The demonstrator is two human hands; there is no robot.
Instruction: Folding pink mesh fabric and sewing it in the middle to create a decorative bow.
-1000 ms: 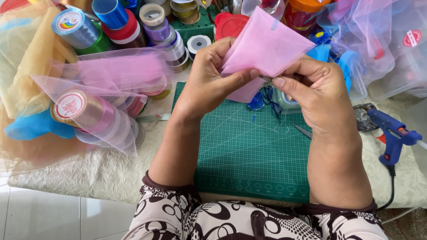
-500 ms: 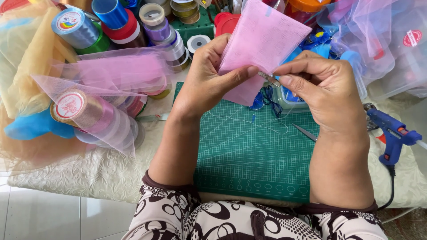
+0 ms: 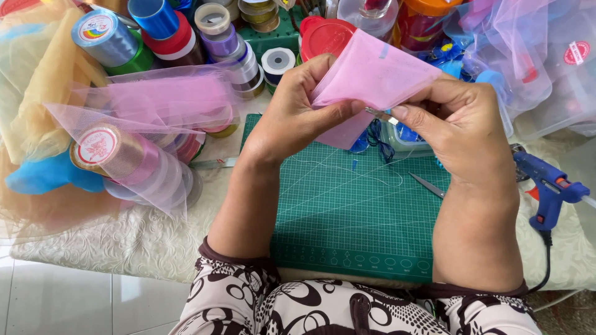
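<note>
Hands above green mat: left hand pinches folded pink tulle; right hand pinches a needle at its near edge. Stitching apparently just begun; thread trails loose; glue gun lies right

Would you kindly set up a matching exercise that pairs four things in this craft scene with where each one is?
Things:
1. pink mesh fabric
2. glue gun
3. green cutting mat
4. red lid

Places:
A. beneath both forearms
B. at the right edge of the table
C. pinched between left hand and right hand
D. behind the hands, among the jars

Pairs: 1-C, 2-B, 3-A, 4-D
</note>
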